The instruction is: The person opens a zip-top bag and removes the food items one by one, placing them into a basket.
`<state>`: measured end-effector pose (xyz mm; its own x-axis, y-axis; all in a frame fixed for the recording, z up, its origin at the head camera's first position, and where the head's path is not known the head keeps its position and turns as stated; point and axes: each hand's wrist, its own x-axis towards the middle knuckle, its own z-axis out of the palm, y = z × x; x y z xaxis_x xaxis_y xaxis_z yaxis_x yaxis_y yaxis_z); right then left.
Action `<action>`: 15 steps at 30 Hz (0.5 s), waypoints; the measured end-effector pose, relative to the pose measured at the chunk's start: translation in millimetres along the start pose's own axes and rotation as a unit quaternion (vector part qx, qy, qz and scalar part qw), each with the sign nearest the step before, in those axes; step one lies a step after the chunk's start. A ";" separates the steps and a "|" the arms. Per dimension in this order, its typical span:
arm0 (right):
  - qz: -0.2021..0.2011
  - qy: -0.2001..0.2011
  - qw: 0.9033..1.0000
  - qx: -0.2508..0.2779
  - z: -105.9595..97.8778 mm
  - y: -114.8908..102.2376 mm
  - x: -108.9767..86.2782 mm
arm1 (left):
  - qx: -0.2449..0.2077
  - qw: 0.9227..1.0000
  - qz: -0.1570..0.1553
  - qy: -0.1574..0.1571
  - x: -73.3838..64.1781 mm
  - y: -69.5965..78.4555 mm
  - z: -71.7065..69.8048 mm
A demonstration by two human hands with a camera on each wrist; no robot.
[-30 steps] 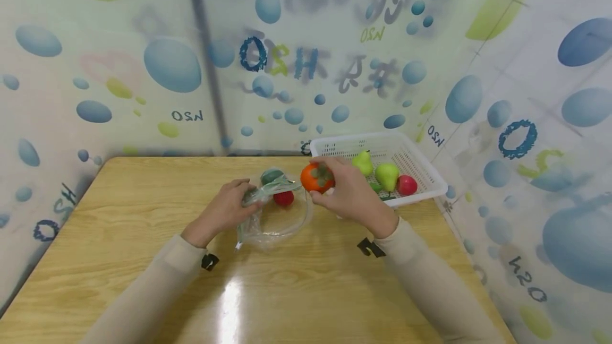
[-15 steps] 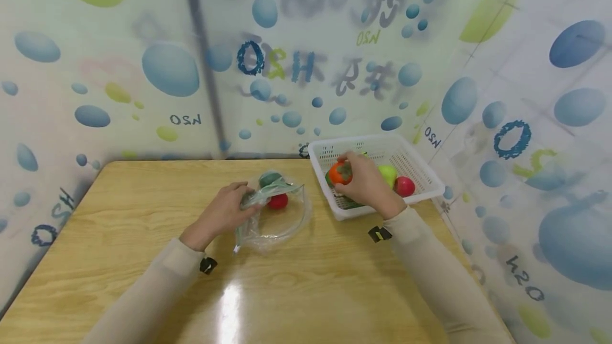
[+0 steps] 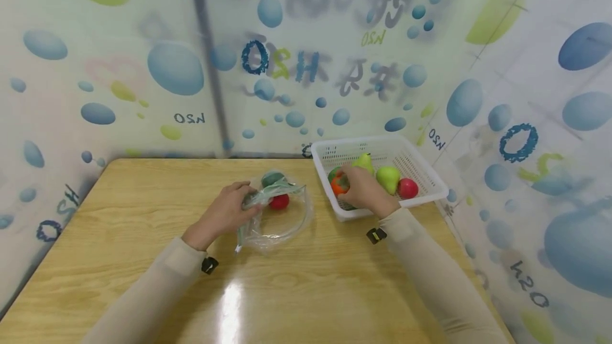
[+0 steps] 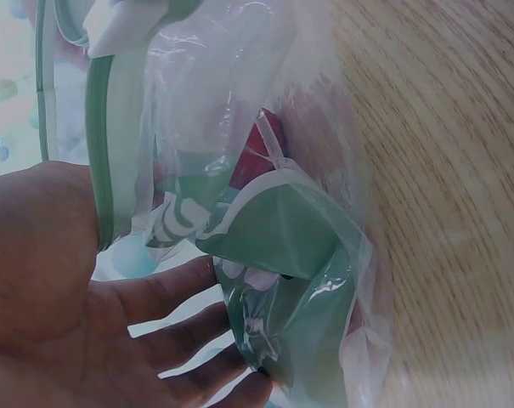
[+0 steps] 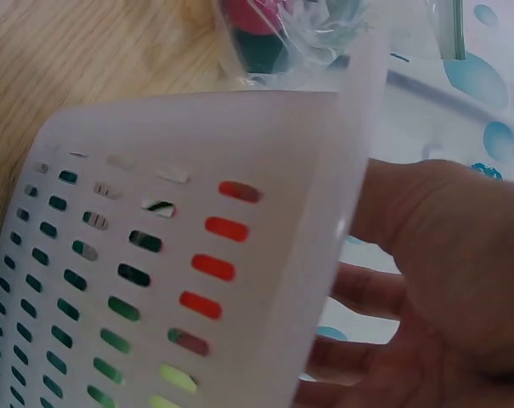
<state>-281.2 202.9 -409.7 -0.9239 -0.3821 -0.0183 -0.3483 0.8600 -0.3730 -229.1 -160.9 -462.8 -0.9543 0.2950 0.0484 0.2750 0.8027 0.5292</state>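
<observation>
A clear zip bag (image 3: 289, 231) with green trim lies on the wooden table (image 3: 287, 291). Inside it show a red round fruit (image 3: 279, 202) and, behind that, something dark green (image 3: 272, 178). My left hand (image 3: 224, 210) holds the bag's near-left edge at the zip strip (image 4: 104, 144), its fingers along the outside of the film. My right hand (image 3: 364, 187) reaches into the white basket (image 3: 432, 197) and grips an orange persimmon (image 3: 339, 183) down by the left wall. Through that wall's slots the persimmon shows orange in the right wrist view; the fingertips are partly hidden behind the rim.
Two green pears (image 3: 388, 178) and a red fruit (image 3: 408, 188) lie in the basket's right part. A green item (image 3: 333, 174) sits at its left end, beside the persimmon. The patterned wall (image 3: 287, 121) rises right behind the table's back edge.
My right hand has carried the persimmon from over the bag to the right, then down into the basket's left end. My left hand has stayed at the bag.
</observation>
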 end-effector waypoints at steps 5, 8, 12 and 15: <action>0.018 0.004 1.000 0.007 -0.8 -1.5 0.2 | -0.003 1.000 0.001 0.004 2.0 -0.5 0.2; 0.012 0.020 1.000 0.009 -1.6 -2.7 0.0 | -0.004 1.000 0.000 0.003 2.2 -0.7 0.3; -0.001 0.040 0.999 0.011 -1.2 -4.9 -3.3 | -0.004 1.000 0.001 0.004 1.7 -1.0 1.0; -0.009 0.057 0.998 0.019 -0.7 -9.4 -8.6 | -0.003 1.000 0.001 0.004 1.1 -1.2 1.2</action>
<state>-270.1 198.3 -405.4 -0.9305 -0.3540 0.0938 -0.3603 0.8393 -0.4071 -230.2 -160.9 -464.5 -0.9545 0.2927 0.0570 0.2768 0.7986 0.5345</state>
